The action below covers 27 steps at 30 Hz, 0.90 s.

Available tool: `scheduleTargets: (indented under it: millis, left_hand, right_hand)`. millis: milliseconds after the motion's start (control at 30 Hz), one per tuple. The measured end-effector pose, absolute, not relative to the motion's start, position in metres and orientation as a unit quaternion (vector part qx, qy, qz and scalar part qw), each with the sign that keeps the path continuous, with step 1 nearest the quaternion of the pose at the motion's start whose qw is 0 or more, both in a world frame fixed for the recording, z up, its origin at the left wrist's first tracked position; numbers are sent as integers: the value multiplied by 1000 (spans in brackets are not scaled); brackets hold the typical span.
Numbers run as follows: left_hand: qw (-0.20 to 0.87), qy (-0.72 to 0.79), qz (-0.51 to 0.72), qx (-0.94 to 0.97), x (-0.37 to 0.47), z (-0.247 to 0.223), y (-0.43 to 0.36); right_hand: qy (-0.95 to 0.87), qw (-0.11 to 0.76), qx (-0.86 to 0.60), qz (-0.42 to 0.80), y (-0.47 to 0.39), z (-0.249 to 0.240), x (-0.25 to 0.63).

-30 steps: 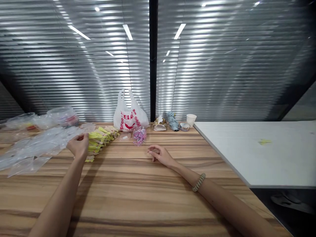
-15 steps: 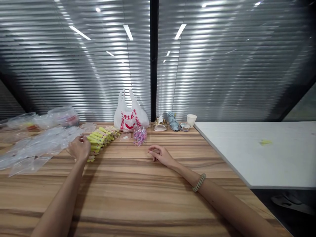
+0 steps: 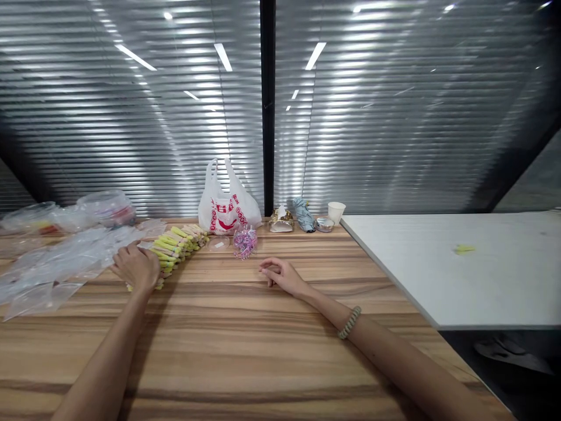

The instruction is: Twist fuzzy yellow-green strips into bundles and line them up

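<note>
My left hand [image 3: 137, 268] is at the left end of a long pile of yellow and beige bundles [image 3: 179, 242]. Its fingers point away over the edge of the clear plastic bags [image 3: 79, 254], and what they touch is hidden. Over the middle of the wooden table [image 3: 245, 351] is my right hand [image 3: 283, 276], fingers loosely curved and apart, holding nothing. Beyond it stands a clear tub of pink and purple ties [image 3: 245, 240], with a clear round lid [image 3: 218, 243] beside it.
A white carrier bag [image 3: 228, 207] stands at the back. To its right are a gold wrapper [image 3: 281, 220], a blue crumpled packet [image 3: 303, 215], a round tin [image 3: 324, 224] and a paper cup [image 3: 336, 212]. A white table [image 3: 495, 280] adjoins on the right, bearing a yellow piece [image 3: 464, 249].
My left hand has shifted slightly left and turned, its back now more in view and its fingers reaching further over the bags. My right hand keeps nearly the same pose. The view has turned slightly right.
</note>
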State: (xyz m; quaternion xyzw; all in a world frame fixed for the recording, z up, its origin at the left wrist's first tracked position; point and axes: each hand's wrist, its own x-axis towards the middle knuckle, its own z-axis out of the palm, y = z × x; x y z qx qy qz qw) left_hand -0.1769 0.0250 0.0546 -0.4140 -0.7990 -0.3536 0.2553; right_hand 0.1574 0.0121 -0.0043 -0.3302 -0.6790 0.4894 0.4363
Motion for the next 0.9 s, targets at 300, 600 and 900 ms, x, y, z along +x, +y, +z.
scheduleTargets:
  millis: [300,600,900]
  left_hand:
    - [339,-690,-368,-523,-147,48,34]
    - [360,-534,-290,-708,-123,25,50]
    - [318,-501,-273,-757,-123,13,61]
  right_hand:
    - [-672,439,-339,490,16,-5,156]
    - [-634,551,-416,347,30,9,168]
    - [-553,431,-712,-39,63,29,363]
